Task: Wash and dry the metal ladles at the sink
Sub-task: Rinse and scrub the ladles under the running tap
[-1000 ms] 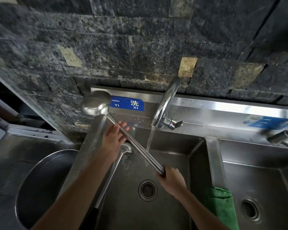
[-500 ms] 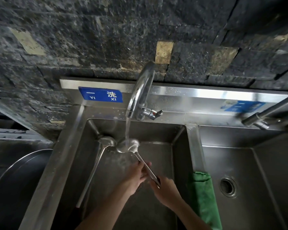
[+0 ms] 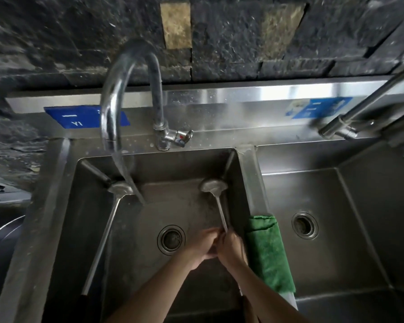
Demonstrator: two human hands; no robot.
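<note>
A metal ladle (image 3: 216, 197) lies in the left basin (image 3: 135, 229) with its bowl at the far right corner and its handle running back to me. My left hand (image 3: 203, 244) and my right hand (image 3: 231, 249) are both closed around the handle's middle, pressed together. A second ladle (image 3: 107, 226) leans along the basin's left side, bowl at the far end, dark grip near me. Water streams from the curved tap (image 3: 126, 89) and lands between the two ladle bowls.
A green cloth (image 3: 268, 250) hangs over the divider between the basins. The right basin (image 3: 336, 229) has a drain and a second tap (image 3: 350, 122) above it. A large metal bowl (image 3: 0, 241) sits at the left. A dark stone wall stands behind.
The held ladle moved out of the water stream to the basin's right side, bowl now resting low. Both hands slid together on the handle. The camera moved closer over the sink.
</note>
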